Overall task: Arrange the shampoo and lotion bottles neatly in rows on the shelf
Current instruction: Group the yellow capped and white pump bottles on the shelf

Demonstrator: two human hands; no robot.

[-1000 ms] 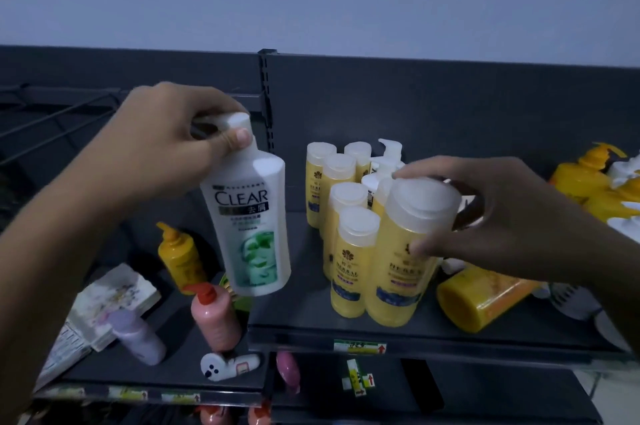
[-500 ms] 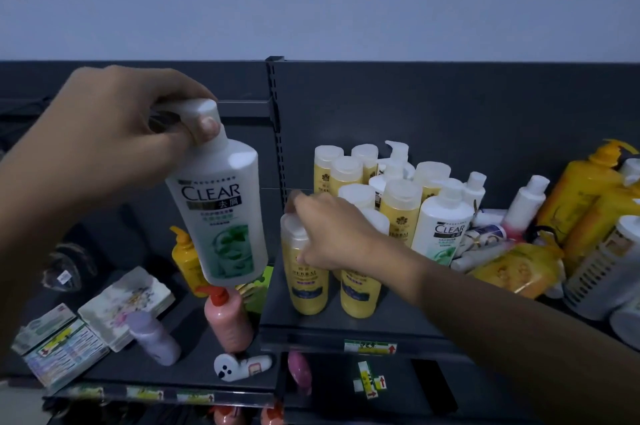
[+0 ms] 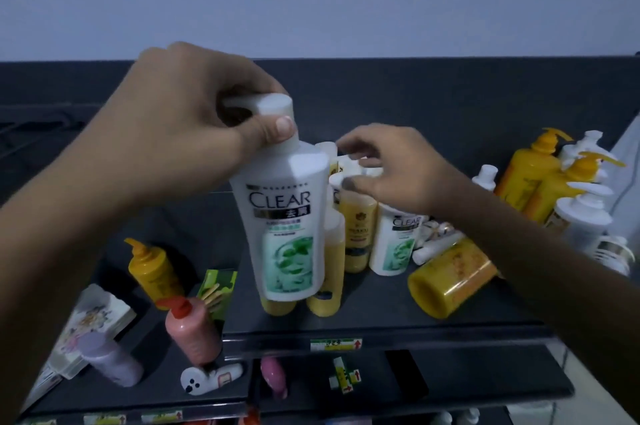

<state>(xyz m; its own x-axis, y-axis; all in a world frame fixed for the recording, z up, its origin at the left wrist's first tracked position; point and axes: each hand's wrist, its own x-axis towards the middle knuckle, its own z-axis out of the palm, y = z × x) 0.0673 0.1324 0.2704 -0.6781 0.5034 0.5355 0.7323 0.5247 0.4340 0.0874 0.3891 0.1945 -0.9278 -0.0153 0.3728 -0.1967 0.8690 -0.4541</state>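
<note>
The thumb and fingers of my left hand (image 3: 194, 134) are clamped on the white cap of the CLEAR shampoo bottle (image 3: 287, 217). It hangs upright in the air beneath them, in front of the shelf (image 3: 381, 324). My right hand (image 3: 398, 172) is just beyond it, with its fingers curled over the caps of the standing yellow bottles (image 3: 356, 234) and its thumb beside them. I cannot tell whether they pinch a cap. Under that wrist stands a second CLEAR bottle (image 3: 394, 244), and a toppled yellow bottle (image 3: 450, 275) lies on its side.
</note>
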